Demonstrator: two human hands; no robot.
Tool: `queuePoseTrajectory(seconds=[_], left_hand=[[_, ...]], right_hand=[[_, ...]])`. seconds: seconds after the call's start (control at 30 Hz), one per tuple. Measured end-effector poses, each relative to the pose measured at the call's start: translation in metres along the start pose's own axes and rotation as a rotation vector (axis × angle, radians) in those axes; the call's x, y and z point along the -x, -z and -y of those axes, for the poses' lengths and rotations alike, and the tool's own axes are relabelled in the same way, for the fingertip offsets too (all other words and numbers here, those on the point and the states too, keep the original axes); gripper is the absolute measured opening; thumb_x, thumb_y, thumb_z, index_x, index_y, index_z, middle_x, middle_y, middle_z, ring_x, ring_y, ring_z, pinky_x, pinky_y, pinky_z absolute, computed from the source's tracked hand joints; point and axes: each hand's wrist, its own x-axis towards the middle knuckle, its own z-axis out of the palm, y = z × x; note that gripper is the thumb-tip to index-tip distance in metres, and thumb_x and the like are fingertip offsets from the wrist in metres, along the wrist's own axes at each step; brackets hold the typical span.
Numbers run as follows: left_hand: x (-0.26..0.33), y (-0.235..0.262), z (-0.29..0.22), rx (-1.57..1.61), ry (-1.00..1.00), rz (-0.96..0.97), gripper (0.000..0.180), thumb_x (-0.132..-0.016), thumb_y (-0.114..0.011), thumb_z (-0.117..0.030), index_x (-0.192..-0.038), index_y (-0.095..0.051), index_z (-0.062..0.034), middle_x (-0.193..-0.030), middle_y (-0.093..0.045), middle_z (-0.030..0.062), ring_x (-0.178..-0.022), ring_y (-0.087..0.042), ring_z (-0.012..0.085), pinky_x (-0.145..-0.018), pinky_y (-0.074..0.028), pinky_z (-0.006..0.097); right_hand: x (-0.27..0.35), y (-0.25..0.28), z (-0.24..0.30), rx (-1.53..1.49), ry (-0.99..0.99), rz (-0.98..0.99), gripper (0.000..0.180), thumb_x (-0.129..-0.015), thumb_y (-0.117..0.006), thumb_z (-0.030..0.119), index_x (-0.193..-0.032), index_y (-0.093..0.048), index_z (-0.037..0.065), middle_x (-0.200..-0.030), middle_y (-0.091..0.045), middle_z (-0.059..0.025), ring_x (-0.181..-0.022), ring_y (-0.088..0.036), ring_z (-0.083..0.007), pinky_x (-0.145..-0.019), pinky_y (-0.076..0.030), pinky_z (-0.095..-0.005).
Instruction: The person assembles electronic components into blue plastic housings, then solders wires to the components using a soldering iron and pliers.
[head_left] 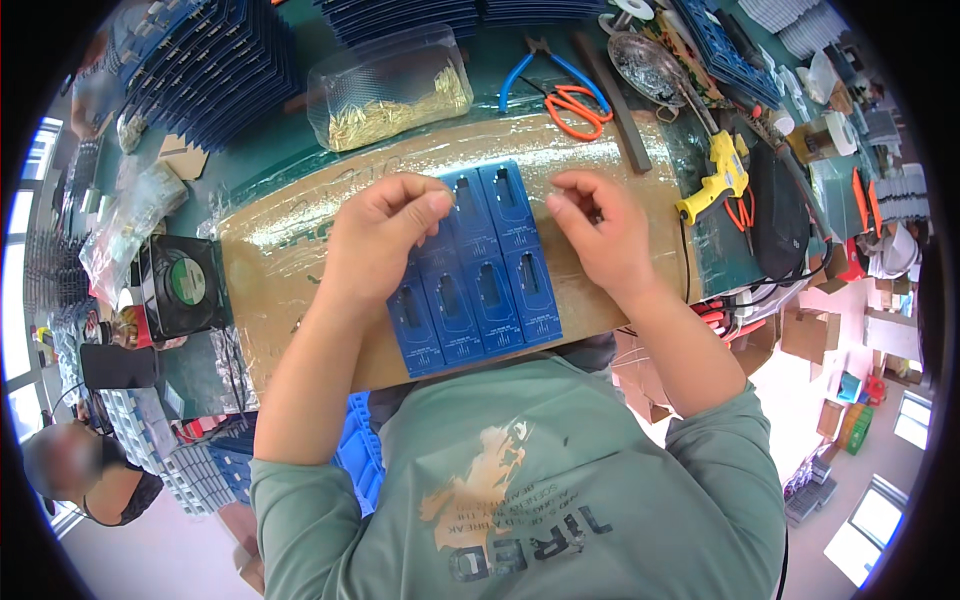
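Blue tray (470,270) lies between both hands, long axis running away from the body. Left hand (375,240) rests on its left edge, fingers pinched, perhaps w/ a small part; right hand (600,230) just beside, pinched too.

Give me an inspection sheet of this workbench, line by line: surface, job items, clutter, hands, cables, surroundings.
Surface: brown board wrapped in clear film, lying on a green bench.
Job's things: blue slotted cards laid side by side in two rows on the board; clear bag of small brass parts behind them.
Clutter: blue-handled pliers, orange scissors, yellow glue gun, metal dish, stacked blue trays.
Grippers: left hand pinched over the cards' left side; right hand pinched just right of them; any held part is too small to tell.
Cables: black cord below the glue gun.
Surroundings: small black fan at left; another person lower left; cardboard boxes on the floor at right.
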Motion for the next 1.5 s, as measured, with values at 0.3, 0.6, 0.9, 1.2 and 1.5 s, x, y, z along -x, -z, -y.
queuePoseTrajectory(seconds=[0.3,0.6,0.9,1.2,1.5], left_hand=[[0.003,-0.004,0.011,-0.077,-0.055,-0.02,0.013,-0.091,-0.07,-0.014,-0.096,-0.071,-0.0021,-0.085,-0.065,0.0,-0.083,-0.059,0.0104,-0.075,-0.047,0.025],[0.0,0.0,0.011,-0.381,-0.327,0.0,0.012,-0.087,-0.07,-0.013,-0.093,-0.071,-0.0028,-0.089,-0.067,0.0094,-0.085,-0.065,0.0252,-0.077,-0.05,0.033],[0.002,0.0,0.014,-0.304,-0.339,-0.048,0.012,-0.089,-0.07,-0.014,-0.094,-0.071,-0.0027,-0.086,-0.067,0.0064,-0.082,-0.064,0.0202,-0.074,-0.05,0.031],[-0.001,0.007,0.019,0.352,-0.031,0.029,0.018,-0.092,-0.071,-0.018,-0.099,-0.069,-0.0007,-0.083,-0.064,-0.0006,-0.074,-0.056,0.0074,-0.067,-0.046,0.023],[-0.001,0.005,0.023,0.509,-0.023,0.215,0.017,-0.095,-0.065,-0.017,-0.098,-0.064,-0.0003,-0.092,-0.063,0.0066,-0.077,-0.058,0.0137,-0.072,-0.048,0.027]], right_hand=[[-0.032,-0.018,0.057,-0.19,0.181,0.421,0.023,-0.089,-0.07,0.014,-0.111,-0.068,0.006,-0.095,-0.063,-0.0039,-0.078,-0.058,-0.0128,-0.069,-0.048,-0.0262],[-0.038,-0.03,0.045,-0.098,0.3,0.447,0.01,-0.091,-0.067,0.011,-0.097,-0.064,0.003,-0.091,-0.061,-0.004,-0.08,-0.057,-0.0135,-0.07,-0.047,-0.0271],[-0.008,-0.021,0.041,-0.472,-0.22,0.357,0.013,-0.094,-0.065,0.015,-0.098,-0.064,0.003,-0.087,-0.062,-0.0015,-0.076,-0.057,-0.0076,-0.068,-0.046,-0.0235],[0.001,-0.008,0.054,-0.028,-0.004,0.505,0.01,-0.087,-0.071,0.013,-0.093,-0.067,0.007,-0.081,-0.062,-0.0019,-0.067,-0.06,-0.0108,-0.06,-0.048,-0.0257],[0.008,-0.02,0.051,0.232,0.237,0.555,0.008,-0.078,-0.07,0.016,-0.083,-0.063,0.013,-0.081,-0.062,-0.0036,-0.071,-0.065,-0.0277,-0.059,-0.052,-0.0392]])
